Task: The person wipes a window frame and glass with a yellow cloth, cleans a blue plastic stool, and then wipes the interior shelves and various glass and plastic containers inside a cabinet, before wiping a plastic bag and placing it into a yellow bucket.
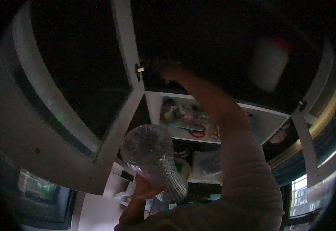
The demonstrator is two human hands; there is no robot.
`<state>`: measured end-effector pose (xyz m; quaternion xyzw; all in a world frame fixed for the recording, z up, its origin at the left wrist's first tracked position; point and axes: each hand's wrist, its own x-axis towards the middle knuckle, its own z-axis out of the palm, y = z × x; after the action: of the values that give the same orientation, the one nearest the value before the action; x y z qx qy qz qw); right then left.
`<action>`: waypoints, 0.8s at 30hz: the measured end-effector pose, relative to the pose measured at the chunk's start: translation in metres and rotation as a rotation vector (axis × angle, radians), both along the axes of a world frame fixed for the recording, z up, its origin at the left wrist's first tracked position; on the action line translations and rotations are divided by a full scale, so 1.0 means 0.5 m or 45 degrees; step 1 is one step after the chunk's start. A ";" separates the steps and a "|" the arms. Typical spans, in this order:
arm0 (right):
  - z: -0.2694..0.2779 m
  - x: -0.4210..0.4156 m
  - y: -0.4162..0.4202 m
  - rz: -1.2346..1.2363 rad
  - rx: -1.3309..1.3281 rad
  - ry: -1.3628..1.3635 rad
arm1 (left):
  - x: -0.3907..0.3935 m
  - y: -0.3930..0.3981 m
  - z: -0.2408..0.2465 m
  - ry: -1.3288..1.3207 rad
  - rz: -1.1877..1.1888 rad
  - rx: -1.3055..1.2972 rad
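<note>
A large clear, ribbed plastic container [153, 156] is tilted in front of me, and my left hand [147, 187] grips its lower part from below. My right arm reaches up across the open cabinet, with my right hand [168, 69] in the dark upper compartment near the left door's hinge [140, 70]. Shadow hides the fingers of that hand, so what they touch cannot be told. Below the raised arm, a white shelf compartment [208, 139] holds a red ring-shaped item [197, 132] and mixed small things.
Open cabinet doors stand at left [55, 161] and right [303, 144]. A pale container with red at its top [269, 65] is in the dark upper right. At lower left is a dark-framed screen [45, 193]; at lower right, a bright window [299, 196].
</note>
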<state>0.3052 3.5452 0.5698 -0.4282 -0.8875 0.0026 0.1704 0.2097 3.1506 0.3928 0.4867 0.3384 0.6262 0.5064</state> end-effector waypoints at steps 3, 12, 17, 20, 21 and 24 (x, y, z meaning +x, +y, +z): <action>0.009 0.031 -0.120 0.234 -0.050 -0.103 | -0.008 0.055 -0.074 0.051 -0.134 -0.001; 0.004 0.465 -0.058 0.201 -0.733 0.495 | 0.026 0.039 -0.005 0.789 0.195 0.030; 0.031 0.423 0.023 -0.187 -0.269 0.098 | 0.043 0.049 0.097 -0.115 -0.031 -0.299; 0.028 0.302 0.065 -0.136 -0.123 0.013 | 0.051 0.044 0.135 -0.141 -0.029 -0.201; 0.031 0.262 0.072 -0.112 -0.092 -0.010 | 0.051 0.041 0.132 0.055 0.037 -0.072; 0.034 0.141 0.083 0.006 -0.010 -0.041 | 0.060 0.018 0.144 0.140 0.120 0.047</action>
<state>0.3756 3.5867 0.5867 -0.4269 -0.8911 -0.0003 0.1542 0.2398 3.1597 0.4647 0.5132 0.3766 0.6279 0.4478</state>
